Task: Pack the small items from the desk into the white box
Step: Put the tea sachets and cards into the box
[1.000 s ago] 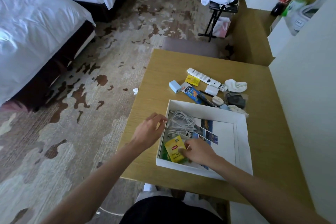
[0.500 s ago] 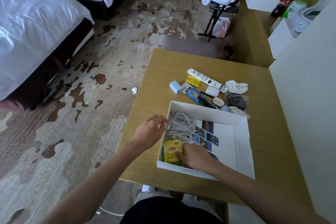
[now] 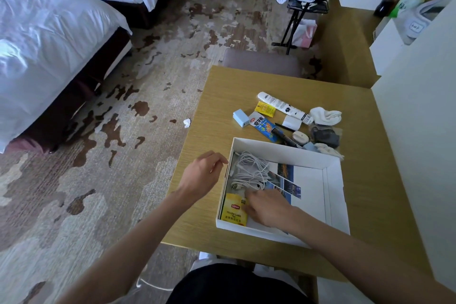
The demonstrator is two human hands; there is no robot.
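- This is a bedroom with two white beds (image 3: 49, 39) and a carpet with brown spots (image 3: 103, 180).
- A wooden desk (image 3: 222, 96) stands near the person, next to a white wall.
- The white box (image 3: 283, 149) sits open on the near part of the desk.
- A bunch of white cable (image 3: 249, 170) lies in the far left corner of the box.
- A yellow tea packet (image 3: 233, 212) lies flat in the near left corner of the box.
- A sheet with little photos (image 3: 286, 173) covers the bottom of the box.
- The left hand (image 3: 202, 175) is just outside the left wall of the box. Its fingers are loosely bent and it holds nothing.
- The right hand (image 3: 269, 207) is inside the box. Its fingertips (image 3: 248, 195) are at the right edge of the tea packet. They are blurry, so I cannot tell if they pinch it or only touch it.
- More small things wait on the desk behind the box: a white tube (image 3: 278, 105), a small yellow packet (image 3: 265, 108), a light blue plug (image 3: 240, 118), a blue packet (image 3: 264, 126), a black comb (image 3: 283, 137) and a white sock (image 3: 325, 116).
- The comb touches the far wall of the box.
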